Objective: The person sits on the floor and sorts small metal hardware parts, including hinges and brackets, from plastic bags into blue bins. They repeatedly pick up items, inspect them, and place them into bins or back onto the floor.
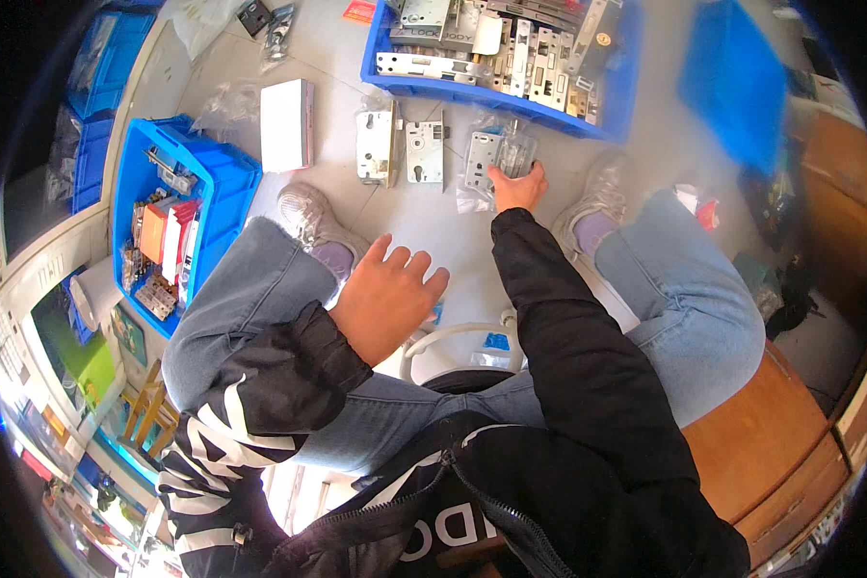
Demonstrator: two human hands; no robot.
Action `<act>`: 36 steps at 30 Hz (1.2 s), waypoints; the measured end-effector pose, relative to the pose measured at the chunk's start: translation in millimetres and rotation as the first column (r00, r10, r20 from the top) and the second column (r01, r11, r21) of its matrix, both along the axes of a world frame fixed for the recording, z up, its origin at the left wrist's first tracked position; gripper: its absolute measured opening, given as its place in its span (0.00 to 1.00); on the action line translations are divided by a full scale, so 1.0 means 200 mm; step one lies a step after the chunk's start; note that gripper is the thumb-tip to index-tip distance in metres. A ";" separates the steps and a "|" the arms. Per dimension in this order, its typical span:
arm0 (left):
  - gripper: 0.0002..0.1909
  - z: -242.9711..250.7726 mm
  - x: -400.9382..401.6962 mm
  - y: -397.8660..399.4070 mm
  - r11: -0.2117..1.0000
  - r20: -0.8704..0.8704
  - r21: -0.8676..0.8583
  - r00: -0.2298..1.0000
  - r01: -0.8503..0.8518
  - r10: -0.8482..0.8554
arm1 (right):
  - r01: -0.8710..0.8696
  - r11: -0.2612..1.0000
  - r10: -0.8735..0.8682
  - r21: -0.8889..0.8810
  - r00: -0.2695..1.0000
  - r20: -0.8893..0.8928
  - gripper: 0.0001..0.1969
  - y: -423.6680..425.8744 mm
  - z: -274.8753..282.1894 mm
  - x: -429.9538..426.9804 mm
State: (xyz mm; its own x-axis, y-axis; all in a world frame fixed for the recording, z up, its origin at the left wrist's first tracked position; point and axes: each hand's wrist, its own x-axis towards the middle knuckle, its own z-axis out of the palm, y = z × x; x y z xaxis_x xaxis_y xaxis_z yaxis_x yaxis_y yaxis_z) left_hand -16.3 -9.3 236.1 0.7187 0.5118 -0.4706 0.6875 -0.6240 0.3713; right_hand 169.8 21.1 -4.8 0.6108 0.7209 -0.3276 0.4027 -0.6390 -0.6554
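Observation:
My right hand (520,189) reaches down to the floor, thumb and fingers around the lower end of a clear plastic bag (514,155) with metal parts in it. A silver mortise lock body (482,153) lies at the bag's left, partly under plastic. My left hand (390,303) hangs in the air between my knees, back upward, fingers loosely bent and slightly apart. No object shows in it, though its palm is hidden. Left of the bag, a lock case (425,152) and another lock with a brass-coloured faceplate (376,144) lie side by side.
A blue bin (585,128) full of lock bodies and faceplates stands ahead. At left is a blue crate (220,170) with boxes and metal parts. A white box (283,126) stands near my left shoe (311,213). A blurred blue bin (737,87) is at right.

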 end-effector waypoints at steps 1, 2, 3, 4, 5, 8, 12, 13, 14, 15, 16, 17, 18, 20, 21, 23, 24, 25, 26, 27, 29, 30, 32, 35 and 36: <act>0.23 -0.01 0.00 0.00 1.000 -0.008 0.000 1.000 0.001 -0.001 | -0.009 1.000 0.009 -0.014 1.000 0.005 0.41 0.00 0.00 -0.02; 0.23 -0.01 -0.01 0.00 1.000 -0.002 -0.008 1.000 -0.008 0.008 | -0.017 0.999 0.017 -0.033 1.000 0.014 0.41 0.00 0.00 -0.03; 0.23 -0.01 -0.01 0.00 1.000 0.005 -0.015 1.000 -0.017 0.017 | -0.015 0.999 0.015 -0.032 1.000 -0.003 0.41 0.00 0.00 -0.05; 0.23 -0.01 -0.01 0.00 1.000 0.017 -0.011 1.000 -0.025 0.025 | -0.010 0.999 0.010 -0.035 1.000 -0.015 0.41 -0.01 0.00 -0.06; 0.23 -0.01 -0.01 0.01 0.999 0.006 -0.027 1.000 -0.026 0.026 | -0.006 1.000 0.006 -0.026 1.000 -0.019 0.41 -0.01 0.00 -0.07; 0.23 -0.01 -0.01 0.02 0.999 -0.001 -0.043 1.000 -0.017 0.017 | 0.046 0.999 -0.047 0.023 0.998 0.047 0.41 -0.02 -0.02 -0.06; 0.24 0.00 0.02 0.04 0.999 0.005 -0.047 1.000 -0.003 0.004 | 0.191 0.981 -0.186 -0.039 0.977 0.104 0.40 -0.05 -0.07 0.10; 0.24 0.00 0.02 0.04 0.999 0.007 -0.045 1.000 -0.003 0.004 | 0.203 0.974 -0.189 -0.099 0.973 0.135 0.40 -0.07 -0.08 0.15; 0.24 0.00 0.03 0.03 0.999 0.008 -0.045 1.000 0.002 -0.002 | 0.216 0.963 -0.190 -0.159 0.968 0.165 0.40 -0.09 -0.08 0.20; 0.24 0.00 0.03 0.03 0.999 0.008 -0.045 1.000 0.007 -0.007 | 0.229 0.949 -0.187 -0.217 0.962 0.198 0.40 -0.11 -0.09 0.24; 0.24 0.00 0.03 0.03 0.999 0.006 -0.049 1.000 0.013 -0.012 | 0.216 0.945 -0.155 -0.245 0.957 0.245 0.40 -0.13 -0.09 0.27; 0.24 0.00 0.04 0.03 0.999 0.003 -0.048 1.000 0.015 -0.015 | 0.176 0.952 -0.112 -0.252 0.963 0.246 0.40 -0.14 -0.10 0.27; 0.24 0.00 0.04 0.03 0.999 0.000 -0.049 1.000 0.016 -0.017 | 0.143 0.955 -0.072 -0.260 0.961 0.266 0.40 -0.14 -0.11 0.27; 0.24 0.00 0.04 0.03 0.997 -0.003 -0.073 1.000 0.012 -0.012 | 0.080 0.959 0.004 -0.273 0.955 0.295 0.39 -0.14 -0.14 0.26; 0.24 -0.01 0.04 0.04 0.997 -0.012 -0.071 1.000 0.011 -0.012 | 0.076 0.960 0.017 -0.270 0.945 0.326 0.39 -0.12 -0.15 0.27; 0.24 -0.01 0.03 0.04 0.996 -0.016 -0.086 1.000 0.008 -0.009 | 0.056 0.956 0.056 -0.287 0.928 0.369 0.39 -0.10 -0.16 0.28; 0.24 -0.01 0.03 0.04 0.996 -0.029 -0.083 1.000 0.009 -0.012 | 0.055 0.961 0.062 -0.271 0.912 0.405 0.36 -0.09 -0.15 0.29; 0.24 -0.01 0.03 0.04 0.996 -0.031 -0.084 0.999 0.010 -0.013 | 0.072 0.962 0.039 -0.265 0.920 0.391 0.35 -0.09 -0.15 0.30; 0.24 -0.01 0.03 0.04 0.998 -0.006 -0.070 1.000 0.008 -0.008 | 0.100 0.962 0.010 -0.255 0.918 0.396 0.34 -0.07 -0.15 0.32; 0.24 -0.02 0.03 0.04 0.997 -0.016 -0.075 1.000 0.013 -0.014 | 0.136 0.955 -0.021 -0.262 0.917 0.398 0.32 -0.06 -0.15 0.32; 0.25 -0.01 0.02 0.04 0.998 0.012 -0.063 1.000 0.009 -0.008 | 0.015 0.986 0.052 -0.166 0.919 0.391 0.32 -0.05 -0.16 0.29; 0.25 -0.01 0.02 0.04 0.998 -0.005 -0.058 1.000 0.021 -0.022 | -0.059 0.995 0.084 -0.080 0.928 0.362 0.33 -0.04 -0.17 0.25; 0.25 0.00 0.02 0.04 0.997 -0.005 -0.070 1.000 0.021 -0.021 | -0.116 0.993 0.104 0.030 0.959 0.265 0.35 -0.03 -0.20 0.14; 0.25 0.01 0.02 0.03 0.996 -0.010 -0.079 0.999 0.030 -0.031 | -0.041 0.988 0.044 -0.148 0.999 0.019 0.38 -0.02 -0.25 0.00; 0.25 0.01 0.02 0.03 0.996 -0.012 -0.085 0.999 0.029 -0.030 | -0.055 0.984 0.054 -0.170 0.998 -0.010 0.38 -0.02 -0.26 -0.01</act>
